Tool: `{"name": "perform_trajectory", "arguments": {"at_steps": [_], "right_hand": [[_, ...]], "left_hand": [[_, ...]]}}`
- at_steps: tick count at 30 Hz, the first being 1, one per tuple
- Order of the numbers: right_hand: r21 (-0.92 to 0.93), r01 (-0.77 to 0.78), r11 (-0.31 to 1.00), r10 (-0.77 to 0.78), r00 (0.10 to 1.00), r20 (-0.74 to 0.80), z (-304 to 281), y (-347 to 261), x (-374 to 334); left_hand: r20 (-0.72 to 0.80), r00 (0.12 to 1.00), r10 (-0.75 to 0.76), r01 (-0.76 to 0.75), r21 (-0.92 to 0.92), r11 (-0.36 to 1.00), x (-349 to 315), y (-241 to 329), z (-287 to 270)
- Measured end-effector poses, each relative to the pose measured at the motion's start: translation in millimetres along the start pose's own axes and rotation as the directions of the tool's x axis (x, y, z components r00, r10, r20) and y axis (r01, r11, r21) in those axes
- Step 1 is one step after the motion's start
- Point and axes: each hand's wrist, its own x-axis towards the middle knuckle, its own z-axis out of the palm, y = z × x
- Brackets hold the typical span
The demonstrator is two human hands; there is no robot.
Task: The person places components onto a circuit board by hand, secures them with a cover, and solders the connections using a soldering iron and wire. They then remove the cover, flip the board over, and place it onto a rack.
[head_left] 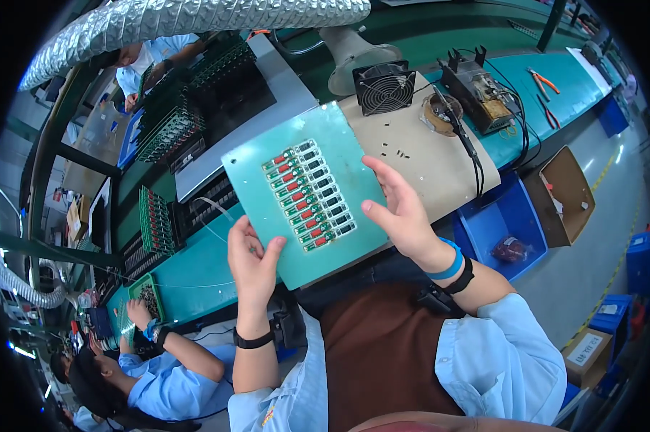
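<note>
A flat light-green plate [255, 189] is tilted in front of me above the bench. In its middle lies a row of several small green circuit boards [304, 214] with red parts and dark rectangular parts. My left hand [253, 259] grips the plate's lower left edge, thumb on top and the other fingers partly hidden beneath. At the right edge my right hand [404, 212] holds the plate, its thumb and index finger against the rim.
Brown paper [440, 191] bears small loose dark parts, a fan [384, 88] and a soldering iron [460, 133]. Pliers [544, 81] lie farther right. A blue bin [508, 223] and a cardboard box [561, 194] stand beside the bench. A co-worker [159, 360] sits at left; racks of boards [170, 133] stand behind.
</note>
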Motion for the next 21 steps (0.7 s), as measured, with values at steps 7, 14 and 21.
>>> {"name": "perform_trajectory", "arguments": {"at_steps": [7,14,21], "right_hand": [[0.338,0.272,0.901,-0.285,0.958,-0.012,10.6,-20.3,-0.8],[0.177,-0.096,0.979,0.060,0.978,0.198,-11.6,-67.7,10.1],[0.317,-0.303,0.899,0.185,0.917,0.353,-20.4,-79.7,7.2]], "left_hand": [[-0.170,0.978,0.119,-0.187,-0.466,0.865,-2.8,56.5,-16.0],[0.038,0.638,0.769,-0.689,0.476,0.547,-10.4,86.4,-29.4],[0.331,0.464,0.822,-0.827,0.494,0.268,-8.3,71.5,-21.5]]}}
